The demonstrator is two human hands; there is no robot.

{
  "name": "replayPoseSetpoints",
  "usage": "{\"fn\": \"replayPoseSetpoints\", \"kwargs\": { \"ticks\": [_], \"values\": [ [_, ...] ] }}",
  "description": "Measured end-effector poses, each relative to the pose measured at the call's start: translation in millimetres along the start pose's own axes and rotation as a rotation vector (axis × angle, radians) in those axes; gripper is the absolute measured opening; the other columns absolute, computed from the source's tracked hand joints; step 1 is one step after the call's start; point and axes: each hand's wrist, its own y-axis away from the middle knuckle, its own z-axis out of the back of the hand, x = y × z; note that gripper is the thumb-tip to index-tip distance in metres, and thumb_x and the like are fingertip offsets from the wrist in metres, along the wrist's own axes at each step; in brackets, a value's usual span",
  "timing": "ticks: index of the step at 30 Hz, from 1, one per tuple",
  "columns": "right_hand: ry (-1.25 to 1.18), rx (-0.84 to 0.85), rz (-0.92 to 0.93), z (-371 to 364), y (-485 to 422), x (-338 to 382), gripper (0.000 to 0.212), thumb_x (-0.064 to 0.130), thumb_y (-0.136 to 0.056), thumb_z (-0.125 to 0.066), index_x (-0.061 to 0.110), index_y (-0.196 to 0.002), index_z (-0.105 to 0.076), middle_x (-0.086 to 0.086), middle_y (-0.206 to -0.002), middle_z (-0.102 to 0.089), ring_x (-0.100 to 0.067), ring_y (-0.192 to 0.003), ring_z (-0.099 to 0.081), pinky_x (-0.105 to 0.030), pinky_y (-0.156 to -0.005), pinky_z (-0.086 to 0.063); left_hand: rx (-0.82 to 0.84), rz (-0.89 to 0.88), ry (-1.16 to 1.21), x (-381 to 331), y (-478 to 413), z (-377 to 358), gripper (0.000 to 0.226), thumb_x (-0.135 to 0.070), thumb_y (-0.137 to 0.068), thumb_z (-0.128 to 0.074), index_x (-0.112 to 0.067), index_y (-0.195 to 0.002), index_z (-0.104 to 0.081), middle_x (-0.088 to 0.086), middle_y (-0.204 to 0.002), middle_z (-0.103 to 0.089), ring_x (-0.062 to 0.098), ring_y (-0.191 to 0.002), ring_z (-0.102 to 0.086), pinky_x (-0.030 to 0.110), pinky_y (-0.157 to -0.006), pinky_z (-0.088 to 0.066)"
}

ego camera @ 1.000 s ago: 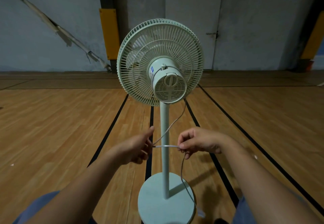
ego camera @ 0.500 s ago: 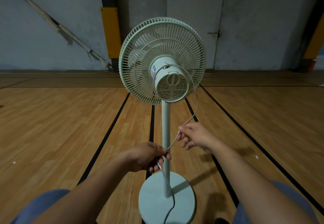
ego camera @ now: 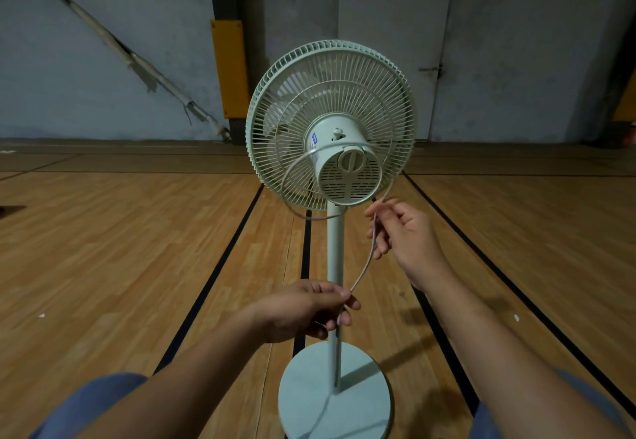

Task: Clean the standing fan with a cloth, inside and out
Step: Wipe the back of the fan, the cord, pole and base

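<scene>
A pale green standing fan [ego camera: 330, 122] stands on the wooden floor with its back to me, motor housing [ego camera: 347, 167] facing me, on a thin pole [ego camera: 334, 266] and a round base [ego camera: 335, 394]. Its whitish power cord [ego camera: 364, 263] loops around the motor housing. My right hand [ego camera: 399, 232] pinches the cord just below the grille, right of the pole. My left hand [ego camera: 309, 311] pinches the same cord lower down, in front of the pole. The cord runs on down to the base. No cloth is in view.
Wooden sports floor [ego camera: 120, 249] with black lines stretches all round the fan. A grey wall with a yellow padded post [ego camera: 229, 67] and a pale door panel [ego camera: 392, 53] stands behind. My knees in blue cloth [ego camera: 93, 404] show at the bottom corners.
My right hand rose with the cord from beside the pole to just under the grille, widening the loop around the motor. My left hand slid lower along the cord. The view moved closer.
</scene>
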Motion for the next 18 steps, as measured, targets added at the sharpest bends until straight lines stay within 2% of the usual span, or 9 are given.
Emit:
{"fn": "replayPoseSetpoints", "kwargs": {
  "ticks": [3,6,8,11,14,16,18],
  "values": [
    [0.085,0.165,-0.018,-3.0,1.4,0.7,0.024,0.015,-0.111,-0.053,0.010,-0.100,-0.074,-0.006,-0.073,-0.068,-0.015,-0.046,-0.051,-0.029,-0.047,-0.051,0.037,0.031,-0.069,3.3,-2.1,1.3,0.025,-0.026,-0.114,-0.057,-0.011,-0.124,-0.075,0.006,-0.100,-0.074,0.010,-0.074,-0.061,0.022,-0.067,-0.050],
    [0.122,0.271,-0.078,0.8,7.6,-1.7,0.023,0.012,-0.109,-0.055,0.017,-0.102,-0.076,-0.013,-0.083,-0.073,-0.015,-0.053,-0.053,-0.028,-0.050,-0.051,0.101,0.139,-0.126,6.7,-1.2,8.5,0.028,-0.022,-0.114,-0.056,-0.008,-0.134,-0.070,0.015,-0.118,-0.077,0.012,-0.081,-0.068,0.024,-0.071,-0.054],
    [0.138,0.294,-0.116,6.5,11.7,-1.8,0.026,0.011,-0.108,-0.057,0.025,-0.098,-0.077,-0.012,-0.091,-0.076,-0.015,-0.058,-0.058,-0.028,-0.052,-0.052,0.039,0.239,-0.094,7.5,0.2,13.5,0.033,-0.023,-0.117,-0.048,-0.006,-0.139,-0.065,0.017,-0.126,-0.078,0.016,-0.086,-0.073,0.026,-0.071,-0.057],
    [0.129,0.428,-0.237,18.0,18.9,-0.5,0.023,0.014,-0.105,-0.061,0.024,-0.093,-0.077,-0.014,-0.095,-0.077,-0.017,-0.065,-0.064,-0.029,-0.061,-0.057,-0.177,0.267,0.198,5.9,0.4,21.8,0.047,-0.031,-0.120,-0.034,0.003,-0.134,-0.062,0.021,-0.115,-0.080,0.025,-0.085,-0.077,0.032,-0.069,-0.062],
    [0.169,0.753,-0.480,25.8,32.9,-3.0,0.011,0.020,-0.100,-0.067,0.019,-0.100,-0.078,-0.018,-0.102,-0.077,-0.023,-0.080,-0.072,-0.032,-0.073,-0.062,-0.216,0.146,0.577,0.8,4.3,33.2,0.070,-0.052,-0.116,-0.030,0.007,-0.124,-0.066,0.025,-0.110,-0.076,0.028,-0.080,-0.078,0.034,-0.066,-0.066],
    [0.248,0.941,-0.619,25.2,45.1,-9.0,0.014,0.019,-0.100,-0.069,0.014,-0.110,-0.077,-0.019,-0.109,-0.077,-0.027,-0.090,-0.074,-0.033,-0.079,-0.063,-0.147,0.099,0.625,-1.3,9.7,37.4,0.077,-0.062,-0.111,-0.038,0.006,-0.118,-0.075,0.021,-0.108,-0.077,0.023,-0.072,-0.074,0.029,-0.062,-0.065],
    [0.329,1.006,-0.704,20.5,55.2,-16.9,0.018,0.013,-0.102,-0.067,0.006,-0.117,-0.074,-0.021,-0.115,-0.076,-0.030,-0.098,-0.075,-0.034,-0.086,-0.064,-0.102,0.097,0.531,-2.6,14.0,38.9,0.065,-0.058,-0.108,-0.052,0.000,-0.114,-0.081,0.010,-0.093,-0.075,0.013,-0.057,-0.065,0.022,-0.050,-0.057]
  ]
}}
